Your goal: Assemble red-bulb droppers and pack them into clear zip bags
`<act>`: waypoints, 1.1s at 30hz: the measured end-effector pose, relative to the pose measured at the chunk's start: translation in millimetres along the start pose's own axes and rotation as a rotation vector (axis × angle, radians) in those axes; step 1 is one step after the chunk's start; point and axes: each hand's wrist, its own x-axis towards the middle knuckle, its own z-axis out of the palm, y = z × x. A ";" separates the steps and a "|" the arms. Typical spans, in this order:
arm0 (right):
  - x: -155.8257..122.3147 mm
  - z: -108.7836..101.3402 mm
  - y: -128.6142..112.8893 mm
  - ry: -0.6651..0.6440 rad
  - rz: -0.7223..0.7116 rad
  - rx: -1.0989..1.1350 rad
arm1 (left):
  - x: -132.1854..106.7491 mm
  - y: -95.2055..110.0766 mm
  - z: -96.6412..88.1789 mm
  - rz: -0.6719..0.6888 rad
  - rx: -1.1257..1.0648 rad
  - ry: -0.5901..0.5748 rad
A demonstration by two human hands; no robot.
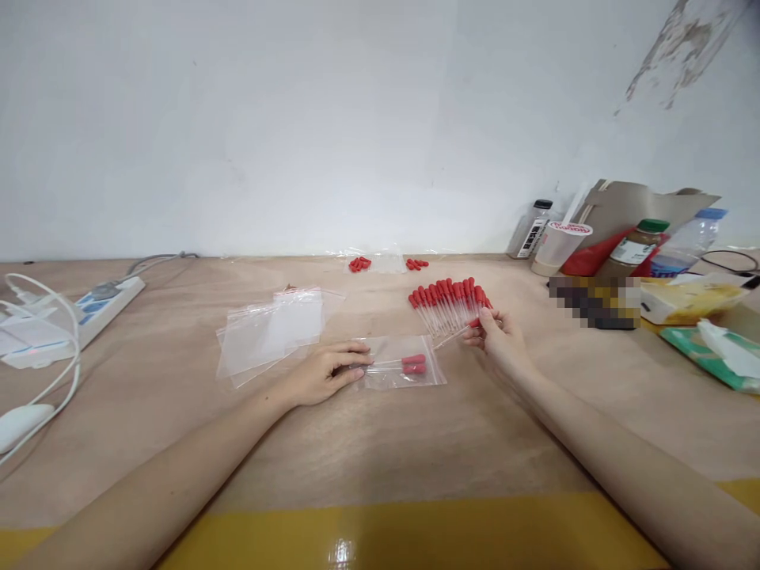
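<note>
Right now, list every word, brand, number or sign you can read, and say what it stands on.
Nothing reads with certainty.
White cup: red lettering around its top, too blurred.
Black-capped bottle: dark marks on its label, too small.
Green-capped bottle: label print, too small.

No wording reads with certainty. Beyond and to the right of the right hand (502,343), a pale cup (556,252) bears blurred red capitals near its top. Also beyond that hand, the dark characters on a black-capped bottle (532,232) and print on a green-capped bottle (632,251) are illegible.
</note>
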 end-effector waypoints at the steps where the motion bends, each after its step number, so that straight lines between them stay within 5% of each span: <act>1: -1.1 1.3 1.0 0.005 0.006 0.022 | 0.0 0.1 -0.1 0.000 0.003 -0.002; 16: -21.9 3.0 0.7 -0.062 0.107 0.074 | 0.1 -0.6 1.2 0.015 0.020 0.043; 24: -28.5 10.1 6.9 -0.395 0.030 -0.342 | -0.4 1.1 0.6 -0.013 0.042 0.038; 29: -28.2 18.5 14.9 -0.439 -0.049 -0.322 | -0.2 3.0 0.3 -0.004 0.039 0.038; 33: -33.8 18.1 10.8 -0.641 0.016 -0.333 | 0.3 2.4 1.2 -0.004 0.026 0.047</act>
